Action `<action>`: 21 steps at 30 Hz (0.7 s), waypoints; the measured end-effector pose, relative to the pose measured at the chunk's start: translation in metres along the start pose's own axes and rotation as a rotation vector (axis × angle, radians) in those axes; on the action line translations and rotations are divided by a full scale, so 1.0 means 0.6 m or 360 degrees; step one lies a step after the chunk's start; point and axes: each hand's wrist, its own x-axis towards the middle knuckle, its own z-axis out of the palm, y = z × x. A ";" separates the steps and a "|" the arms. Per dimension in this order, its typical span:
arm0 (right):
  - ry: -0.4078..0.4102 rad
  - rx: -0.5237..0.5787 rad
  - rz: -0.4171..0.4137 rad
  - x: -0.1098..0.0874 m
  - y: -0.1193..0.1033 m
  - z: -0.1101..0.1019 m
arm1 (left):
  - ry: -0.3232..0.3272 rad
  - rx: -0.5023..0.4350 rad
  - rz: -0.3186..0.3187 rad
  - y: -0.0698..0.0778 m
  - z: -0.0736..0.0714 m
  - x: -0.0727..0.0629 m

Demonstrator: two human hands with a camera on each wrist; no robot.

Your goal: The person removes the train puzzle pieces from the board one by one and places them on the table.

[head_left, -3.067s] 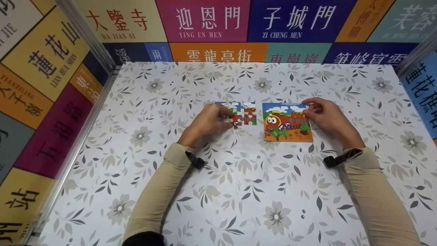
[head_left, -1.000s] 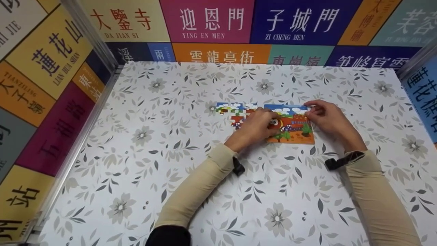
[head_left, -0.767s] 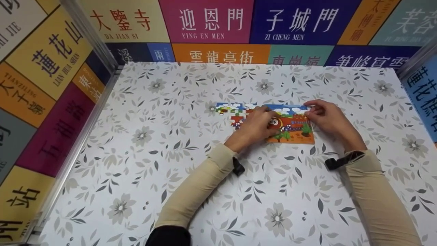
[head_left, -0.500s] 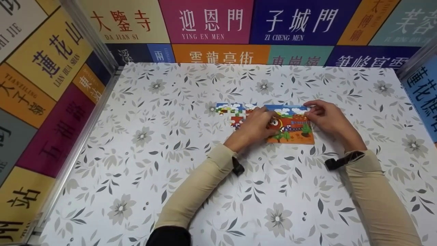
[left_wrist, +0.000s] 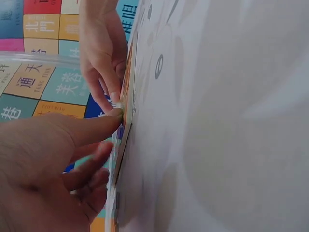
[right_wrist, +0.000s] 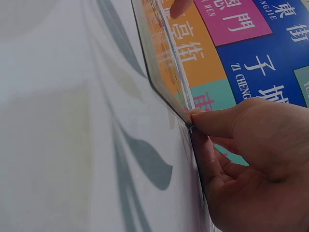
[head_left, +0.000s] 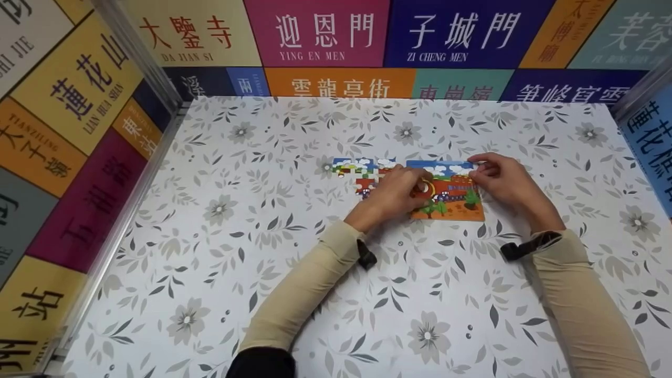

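Note:
A square picture board (head_left: 451, 202) with a cartoon train lies on the table, its left part hidden behind my left hand (head_left: 395, 191). That hand's thumb and fingertips rest on the picture, spread around the train's face. In the left wrist view the thumb (left_wrist: 99, 128) touches the board while the other fingers curve loosely apart from it. My right hand (head_left: 501, 176) pinches the board's upper right corner; the right wrist view has its thumb (right_wrist: 212, 121) at that corner. To the left lie joined jigsaw pieces (head_left: 362, 167), partly covered by the left hand.
The table (head_left: 336, 294) has a white cloth with grey flowers and leaves. Colourful panels with Chinese lettering (head_left: 320, 31) stand along the back, left and right. A black wrist strap (head_left: 530, 245) is on each arm.
Since about three seconds ago, my left hand has moved right from the jigsaw pieces onto the picture board. Over the last second both hands stay almost still, the right hand still pinching the corner.

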 end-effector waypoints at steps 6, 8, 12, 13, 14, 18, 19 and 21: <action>-0.0009 -0.0008 0.0006 -0.002 0.001 0.000 | -0.0029 0.0169 -0.0064 -0.001 -0.003 0.002; 0.0011 -0.0018 -0.0010 -0.002 0.001 0.001 | -0.0055 0.0150 -0.0073 -0.003 -0.003 0.004; 0.0055 -0.0036 -0.0043 -0.002 0.001 0.001 | -0.0066 0.0073 -0.0064 -0.005 -0.004 0.010; 0.0059 -0.0036 -0.0042 -0.002 0.001 0.001 | -0.0063 0.0055 -0.0072 -0.006 -0.004 0.012; 0.0060 -0.0034 -0.0042 -0.002 0.000 0.001 | -0.0055 0.0040 -0.0079 -0.006 -0.005 0.013; 0.0048 -0.0019 -0.0019 -0.002 -0.001 0.002 | 0.0002 -0.0003 -0.0094 -0.010 -0.006 0.017; 0.0044 -0.0018 -0.0015 -0.002 -0.001 0.003 | 0.0019 -0.0004 -0.0088 -0.011 -0.006 0.017; 0.0039 -0.0020 -0.0005 -0.002 -0.001 0.003 | 0.0039 0.0001 -0.0073 -0.015 -0.006 0.017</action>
